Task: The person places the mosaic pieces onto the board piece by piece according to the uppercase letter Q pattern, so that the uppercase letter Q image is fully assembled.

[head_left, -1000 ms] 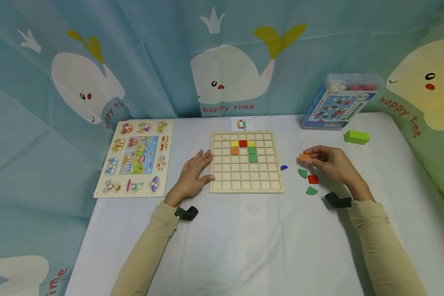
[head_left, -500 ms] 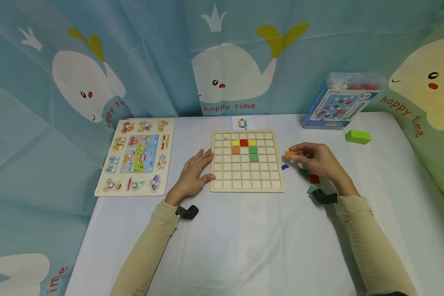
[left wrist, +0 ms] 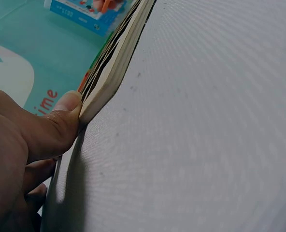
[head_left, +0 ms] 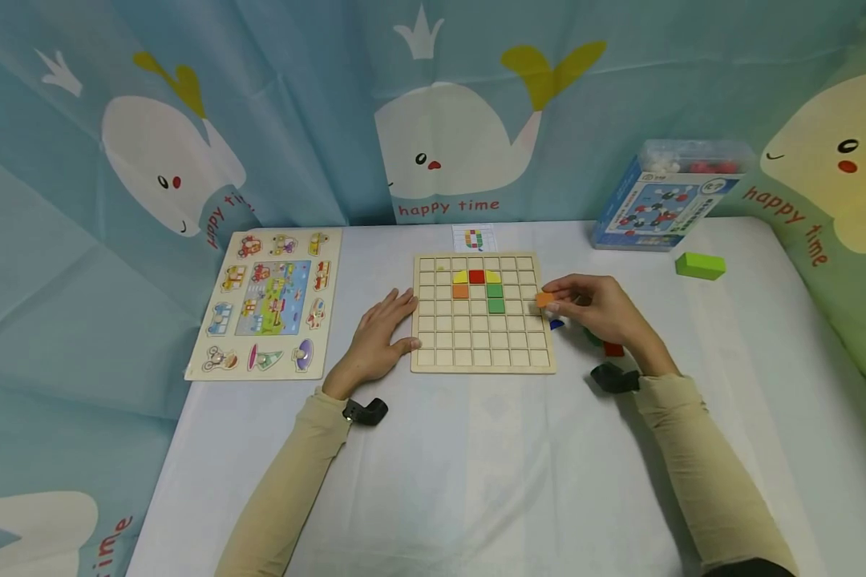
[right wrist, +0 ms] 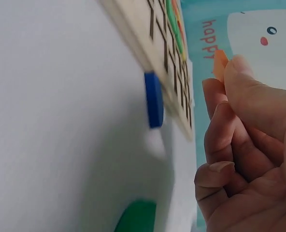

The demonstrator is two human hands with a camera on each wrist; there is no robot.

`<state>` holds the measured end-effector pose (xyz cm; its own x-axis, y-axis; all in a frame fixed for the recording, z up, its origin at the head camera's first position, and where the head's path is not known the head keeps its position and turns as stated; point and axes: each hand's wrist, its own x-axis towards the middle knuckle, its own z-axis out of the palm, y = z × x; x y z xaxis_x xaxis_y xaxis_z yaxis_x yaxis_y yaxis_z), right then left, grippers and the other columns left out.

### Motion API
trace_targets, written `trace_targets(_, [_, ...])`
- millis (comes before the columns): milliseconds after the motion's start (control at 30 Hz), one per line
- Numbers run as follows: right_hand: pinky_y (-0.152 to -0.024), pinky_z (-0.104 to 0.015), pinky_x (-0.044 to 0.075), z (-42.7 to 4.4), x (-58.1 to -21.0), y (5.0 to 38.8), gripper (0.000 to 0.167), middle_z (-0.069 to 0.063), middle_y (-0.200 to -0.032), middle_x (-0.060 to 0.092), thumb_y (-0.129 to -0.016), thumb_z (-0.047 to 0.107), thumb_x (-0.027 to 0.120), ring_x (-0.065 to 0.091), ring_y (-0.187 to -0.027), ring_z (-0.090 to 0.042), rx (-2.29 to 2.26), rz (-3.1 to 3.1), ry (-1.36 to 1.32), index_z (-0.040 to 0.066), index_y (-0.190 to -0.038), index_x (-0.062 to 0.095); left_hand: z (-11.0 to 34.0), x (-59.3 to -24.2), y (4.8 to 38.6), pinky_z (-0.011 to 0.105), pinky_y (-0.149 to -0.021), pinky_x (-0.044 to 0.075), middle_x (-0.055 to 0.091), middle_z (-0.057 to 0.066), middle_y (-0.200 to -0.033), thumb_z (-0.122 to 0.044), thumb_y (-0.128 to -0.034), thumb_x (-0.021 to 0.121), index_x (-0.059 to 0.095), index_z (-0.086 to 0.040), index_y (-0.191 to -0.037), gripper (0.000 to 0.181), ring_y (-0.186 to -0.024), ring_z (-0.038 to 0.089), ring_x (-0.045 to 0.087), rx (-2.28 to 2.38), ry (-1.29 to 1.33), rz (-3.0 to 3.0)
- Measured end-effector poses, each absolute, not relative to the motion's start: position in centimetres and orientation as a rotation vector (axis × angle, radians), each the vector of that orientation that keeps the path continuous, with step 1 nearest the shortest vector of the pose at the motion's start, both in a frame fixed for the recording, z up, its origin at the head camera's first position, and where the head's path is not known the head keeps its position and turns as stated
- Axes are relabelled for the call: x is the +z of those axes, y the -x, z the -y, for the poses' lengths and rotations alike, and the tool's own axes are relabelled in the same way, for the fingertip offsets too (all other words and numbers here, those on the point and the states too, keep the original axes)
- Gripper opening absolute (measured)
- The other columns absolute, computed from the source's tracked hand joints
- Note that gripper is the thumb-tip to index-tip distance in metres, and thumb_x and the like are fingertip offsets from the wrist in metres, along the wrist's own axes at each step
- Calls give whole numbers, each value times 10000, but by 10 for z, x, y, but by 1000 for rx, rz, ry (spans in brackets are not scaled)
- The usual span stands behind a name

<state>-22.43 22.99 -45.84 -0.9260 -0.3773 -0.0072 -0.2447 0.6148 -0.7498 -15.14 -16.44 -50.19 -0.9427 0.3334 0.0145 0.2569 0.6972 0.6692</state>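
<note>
A wooden grid board [head_left: 479, 344] lies mid-table, with yellow, red, orange and green tiles set in its upper cells. My left hand [head_left: 375, 340] rests at the board's left edge, fingers extended; in the left wrist view its thumb [left wrist: 68, 104] touches the board's side. Between thumb and fingertips my right hand [head_left: 599, 308] pinches an orange square tile [head_left: 544, 300], held over the board's right edge. Below that hand lie a blue half-round tile [head_left: 556, 324], a red tile [head_left: 613, 349] and a green tile [right wrist: 137, 217], partly hidden by the hand.
A small pattern card [head_left: 474, 238] lies behind the board. To the left is a wooden picture puzzle [head_left: 317, 320]. At the back right stand a blue box with a clear top [head_left: 649, 210] and a light green block [head_left: 700, 266]. A whale-print curtain [head_left: 296, 120] hangs behind.
My right hand has carried the orange tile leftward, from beside the loose tiles to the board's right edge. The left hand stays in place against the board.
</note>
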Motion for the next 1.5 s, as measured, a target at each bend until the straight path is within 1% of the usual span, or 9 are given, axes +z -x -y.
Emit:
trace_targets(233, [-704, -183, 518, -214, -454, 227, 286, -139, -1068, 759, -1003, 198, 760, 656, -875, -117, -1258, -2623, 593, 52, -1249, 754, 165, -501, 151, 559, -1340, 95, 269, 78, -1765, -236, -997, 731, 374, -53, -1644, 761, -1666, 302, 133, 1069, -492, -2793])
trace_targets(367, [-735, -176, 529, -206, -455, 228, 299, -152, -1096, 765, -1000, 178, 761, 669, -902, -89, -1283, -2584, 626, 48, -1269, 748, 165, -500, 151, 565, -1338, 98, 275, 87, -1762, -231, -995, 734, 377, -49, -1641, 761, -1664, 310, 138, 1082, -495, -2788])
trace_targets(567, [-737, -180, 542, -193, -458, 230, 299, -170, -1075, 771, -982, 157, 780, 680, -884, -68, -1308, -2558, 631, 32, -1253, 752, 164, -501, 152, 551, -1342, 98, 272, 83, -1763, -239, -1002, 727, 373, -56, -1645, 756, -1665, 298, 137, 1070, -494, -2789])
trace_targets(767, [-748, -189, 533, -178, -458, 232, 276, -177, -1066, 767, -975, 112, 780, 685, -901, -104, -1340, -2514, 668, 11, -1231, 756, 164, -500, 152, 554, -1342, 96, 273, 90, -1762, -230, -1003, 726, 379, -47, -1640, 749, -1665, 306, 136, 1081, -497, -2786])
trace_targets(833, [-749, -196, 526, -173, -458, 233, 264, -162, -1062, 763, -980, 109, 773, 678, -907, -122, -1329, -2504, 695, 20, -1228, 755, 165, -500, 152, 555, -1342, 97, 273, 92, -1762, -230, -1003, 726, 378, -47, -1640, 749, -1665, 309, 136, 1079, -497, -2785])
trace_targets(1133, [-707, -226, 505, -157, -459, 234, 241, -127, -1058, 748, -970, 111, 787, 636, -876, -168, -1307, -2472, 765, 39, -1197, 760, 164, -500, 153, 548, -1343, 100, 266, 89, -1765, -243, -1011, 717, 370, -48, -1644, 748, -1666, 303, 133, 1063, -492, -2779])
trace_targets(1267, [-703, -235, 505, -151, -460, 234, 245, -117, -1062, 743, -963, 139, 801, 623, -876, -181, -1291, -2481, 773, 49, -1187, 761, 164, -499, 153, 558, -1339, 103, 269, 99, -1762, -236, -1007, 721, 374, -39, -1640, 749, -1663, 314, 139, 1068, -495, -2781])
trace_targets(1433, [-752, -268, 516, -146, -461, 234, 246, -127, -1114, 748, -955, 137, 809, 636, -924, -207, -1259, -2499, 811, 48, -1179, 756, 164, -498, 152, 554, -1342, 94, 261, 97, -1765, -237, -1012, 714, 367, -39, -1643, 747, -1665, 309, 131, 1072, -491, -2774])
trace_targets(1500, [-785, -301, 522, -143, -462, 235, 249, -125, -1133, 748, -947, 125, 815, 634, -938, -219, -1243, -2507, 832, 46, -1174, 752, 164, -498, 152, 555, -1342, 95, 262, 99, -1765, -238, -1012, 714, 367, -37, -1642, 747, -1665, 310, 131, 1076, -491, -2774])
